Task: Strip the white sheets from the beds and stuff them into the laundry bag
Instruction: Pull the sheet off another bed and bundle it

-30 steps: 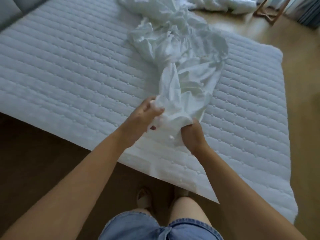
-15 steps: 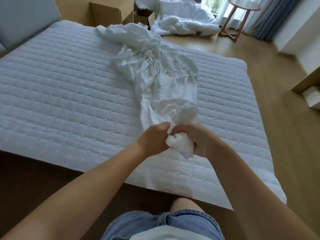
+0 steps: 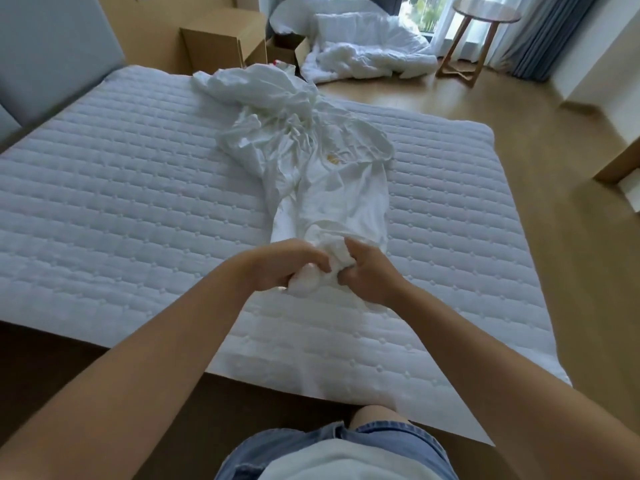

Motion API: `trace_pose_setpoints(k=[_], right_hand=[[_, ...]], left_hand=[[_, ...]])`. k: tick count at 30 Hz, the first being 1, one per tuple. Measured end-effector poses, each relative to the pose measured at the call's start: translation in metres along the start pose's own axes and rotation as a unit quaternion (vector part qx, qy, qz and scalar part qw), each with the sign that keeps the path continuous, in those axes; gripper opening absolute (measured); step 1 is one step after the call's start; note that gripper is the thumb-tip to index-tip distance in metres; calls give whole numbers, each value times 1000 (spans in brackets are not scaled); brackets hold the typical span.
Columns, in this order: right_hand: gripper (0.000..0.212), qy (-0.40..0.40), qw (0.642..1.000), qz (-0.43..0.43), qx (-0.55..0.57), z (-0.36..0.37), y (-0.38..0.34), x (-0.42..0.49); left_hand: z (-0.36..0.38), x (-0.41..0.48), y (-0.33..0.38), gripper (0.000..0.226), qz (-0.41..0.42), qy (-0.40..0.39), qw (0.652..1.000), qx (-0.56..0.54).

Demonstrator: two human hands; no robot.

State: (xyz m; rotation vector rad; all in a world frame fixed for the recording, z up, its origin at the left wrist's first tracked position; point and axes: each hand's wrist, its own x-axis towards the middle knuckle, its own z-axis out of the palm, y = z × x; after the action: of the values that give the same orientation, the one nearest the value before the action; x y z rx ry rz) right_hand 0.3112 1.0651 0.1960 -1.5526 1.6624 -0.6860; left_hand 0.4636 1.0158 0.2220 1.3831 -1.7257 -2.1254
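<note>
A crumpled white sheet [image 3: 311, 157] lies in a long bunch across the quilted mattress [image 3: 121, 202], from the far edge toward me. It carries a small yellow mark near its middle. My left hand [image 3: 280, 263] and my right hand [image 3: 367, 271] both grip the sheet's near end, fingers curled round a wad of cloth between them, above the mattress's near part. No laundry bag shows in this view.
A heap of white bedding [image 3: 363, 46] lies on the wooden floor beyond the bed. A wooden nightstand [image 3: 221, 43] and an open cardboard box [image 3: 287, 50] stand at the far side. A round wooden side table [image 3: 481, 32] is by the curtains. A grey headboard [image 3: 52, 46] is at left.
The camera view has lifted, showing more of the room. Both hands have gathered the sheet's near end into a tighter wad, and the bunched sheet has slid toward me.
</note>
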Motion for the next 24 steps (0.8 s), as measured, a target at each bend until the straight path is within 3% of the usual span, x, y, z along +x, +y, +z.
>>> trace_pose_setpoints(k=[2, 3, 4, 6, 7, 8, 9, 11, 13, 14, 16, 18, 19, 20, 21, 22, 24], right_hand=[[16, -15, 991, 83, 106, -10, -6, 7], [11, -13, 981, 133, 142, -17, -9, 12], [10, -13, 968, 189, 162, -25, -10, 16], [14, -63, 945, 270, 175, -39, -13, 17], [18, -97, 936, 281, 190, -42, -13, 17], [23, -119, 928, 290, 203, -45, -14, 15], [26, -135, 919, 303, 214, -47, -16, 11], [20, -148, 903, 326, 239, -47, -15, 2], [22, -115, 917, 302, 234, -44, -10, -5], [35, -82, 943, 259, 191, -43, -5, -8], [65, 1, 993, 114, -11, -40, 4, -17], [89, -18, 972, -43, -228, -28, 3, -30], [95, -19, 937, -89, -336, -21, 4, -33], [92, 29, 901, -133, -413, -14, 9, -33], [78, 90, 881, -174, -431, -10, 13, -29], [59, 130, 880, -196, -413, -6, 15, -27], [36, 92, 927, -160, -327, -10, 9, -22]], left_hand=[[11, 1, -4, 63, 47, 38, 985, 162], [20, 1, -10, 91, 69, 106, 946, 299], [28, 1, -18, 110, 111, 203, 866, 444], [41, 4, -37, 124, 257, 336, 656, 625], [44, 9, -44, 124, 315, 353, 594, 650], [44, 16, -48, 119, 362, 354, 575, 643], [41, 24, -48, 109, 407, 347, 580, 614], [35, 38, -43, 74, 456, 332, 635, 528], [30, 42, -31, 31, 399, 290, 715, 495], [26, 44, -25, 23, 334, 274, 749, 503], [21, 42, -17, 18, 194, 223, 843, 449], [16, 36, -7, 10, 95, 121, 957, 245], [15, 30, 0, 13, 54, 62, 983, 165], [14, 24, 4, 14, 6, 10, 993, 119], [13, 17, 7, 17, -46, -31, 994, 92], [10, 11, 7, 23, -82, -60, 991, 84], [7, 3, 9, 37, -92, -88, 985, 117]])
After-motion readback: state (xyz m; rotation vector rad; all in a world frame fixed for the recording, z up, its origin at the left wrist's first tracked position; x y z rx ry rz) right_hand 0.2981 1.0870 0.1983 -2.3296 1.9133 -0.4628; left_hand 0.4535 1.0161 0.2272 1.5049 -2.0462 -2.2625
